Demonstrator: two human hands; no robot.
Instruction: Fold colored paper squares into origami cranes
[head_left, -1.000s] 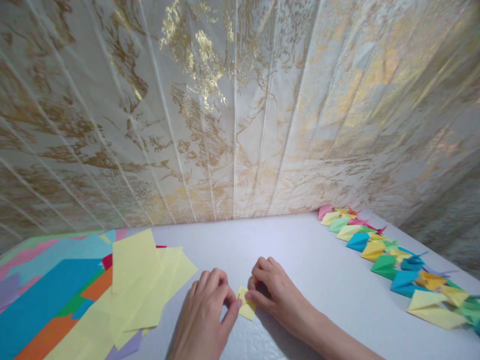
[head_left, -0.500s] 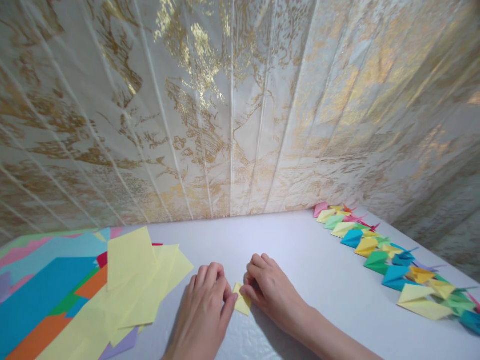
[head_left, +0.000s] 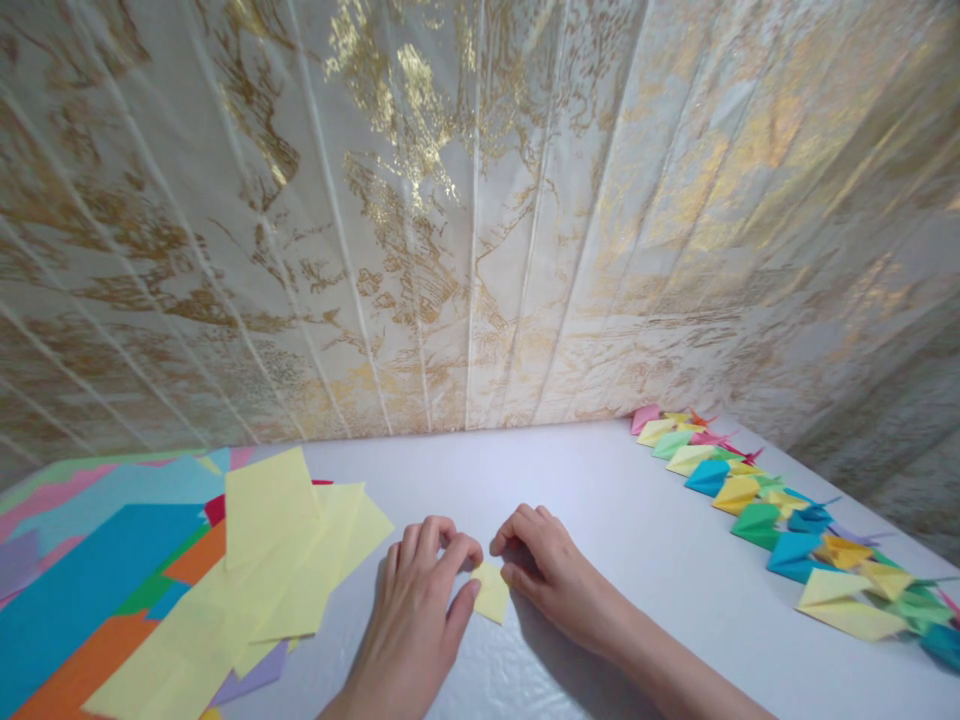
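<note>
A small folded yellow paper [head_left: 491, 592] lies on the white table [head_left: 645, 540] between my two hands. My left hand [head_left: 424, 590] has curled fingers and its thumb and fingertips press on the paper's left edge. My right hand [head_left: 544, 565] is also curled, its thumb and fingers pinching the paper's right edge. Both hands rest low on the table near its front edge.
Loose yellow sheets [head_left: 285, 560] lie over a spread of coloured paper sheets [head_left: 97, 570] at the left. A row of several folded coloured paper figures [head_left: 765, 510] runs along the right side. A cream and gold patterned curtain [head_left: 465, 220] hangs behind the table.
Both hands have shifted slightly away from me with the yellow paper, and my fingers have changed their grip on its edges.
</note>
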